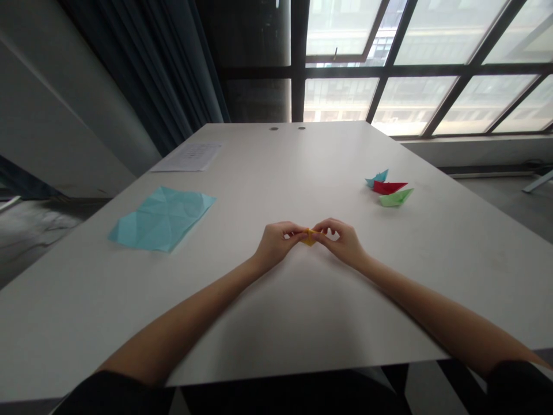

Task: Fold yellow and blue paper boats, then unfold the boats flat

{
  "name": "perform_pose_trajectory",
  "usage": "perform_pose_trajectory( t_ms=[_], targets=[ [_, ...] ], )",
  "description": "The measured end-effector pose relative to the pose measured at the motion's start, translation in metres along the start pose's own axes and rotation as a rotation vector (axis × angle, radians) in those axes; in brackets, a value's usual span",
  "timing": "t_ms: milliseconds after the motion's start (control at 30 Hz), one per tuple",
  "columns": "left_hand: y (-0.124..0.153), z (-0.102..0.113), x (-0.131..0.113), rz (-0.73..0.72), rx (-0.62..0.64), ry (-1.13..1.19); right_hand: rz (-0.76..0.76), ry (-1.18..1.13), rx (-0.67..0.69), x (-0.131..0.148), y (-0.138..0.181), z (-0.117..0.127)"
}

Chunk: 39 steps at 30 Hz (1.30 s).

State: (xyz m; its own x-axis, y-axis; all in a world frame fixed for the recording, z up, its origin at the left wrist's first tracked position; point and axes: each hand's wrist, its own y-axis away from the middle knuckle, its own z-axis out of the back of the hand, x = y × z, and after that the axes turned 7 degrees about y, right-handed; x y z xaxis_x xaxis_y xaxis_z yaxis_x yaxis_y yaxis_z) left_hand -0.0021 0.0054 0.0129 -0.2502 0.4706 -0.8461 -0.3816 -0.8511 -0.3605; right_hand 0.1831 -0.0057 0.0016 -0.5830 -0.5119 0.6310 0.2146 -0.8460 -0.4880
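Observation:
A small piece of folded yellow paper [309, 238] is held between my two hands, just above the middle of the white table [294, 311]. My left hand [280, 241] pinches its left side between thumb and fingers. On the opposite side, my right hand [340, 239] grips it the same way. Fingers cover much of the paper, so its full folded shape is hidden. To the right stand three folded paper boats: a blue boat [378, 178], a red boat [389, 187] and a light green boat [396, 198], close together.
A creased light blue paper sheet [166, 218] lies unfolded on the table's left side. Behind it, a white printed sheet [189, 157] rests near the left edge. Two round grommets [273, 128] sit at the far edge, before a dark curtain [151, 63] and windows.

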Motion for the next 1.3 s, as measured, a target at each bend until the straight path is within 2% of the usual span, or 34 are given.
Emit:
perform_pose_trajectory(
  t_ms=[100, 267, 467, 700, 867, 1133, 1300],
  targets=[
    [0.001, 0.001, 0.001, -0.045, 0.026, -0.030, 0.073, 0.052, -0.020, 0.001, -0.001, 0.002],
    [0.000, 0.001, 0.002, -0.048, 0.044, -0.015, 0.152, 0.101, 0.031, 0.000, -0.002, 0.005],
    [-0.002, 0.004, 0.008, 0.018, -0.032, 0.041, 0.111, 0.114, -0.016, -0.006, -0.002, 0.008],
    [0.001, 0.001, 0.007, -0.094, -0.006, 0.014, 0.149, 0.062, 0.032, -0.008, -0.001, 0.001],
    [0.000, 0.002, 0.006, -0.074, -0.024, 0.005, 0.085, 0.046, 0.042, -0.007, -0.001, 0.000],
    [-0.002, 0.006, 0.027, 0.087, -0.196, 0.115, -0.132, -0.078, -0.028, -0.026, -0.001, -0.003],
    [-0.002, 0.007, 0.035, 0.119, -0.202, 0.117, -0.140, -0.175, 0.019, -0.039, 0.000, -0.004]
  ],
)
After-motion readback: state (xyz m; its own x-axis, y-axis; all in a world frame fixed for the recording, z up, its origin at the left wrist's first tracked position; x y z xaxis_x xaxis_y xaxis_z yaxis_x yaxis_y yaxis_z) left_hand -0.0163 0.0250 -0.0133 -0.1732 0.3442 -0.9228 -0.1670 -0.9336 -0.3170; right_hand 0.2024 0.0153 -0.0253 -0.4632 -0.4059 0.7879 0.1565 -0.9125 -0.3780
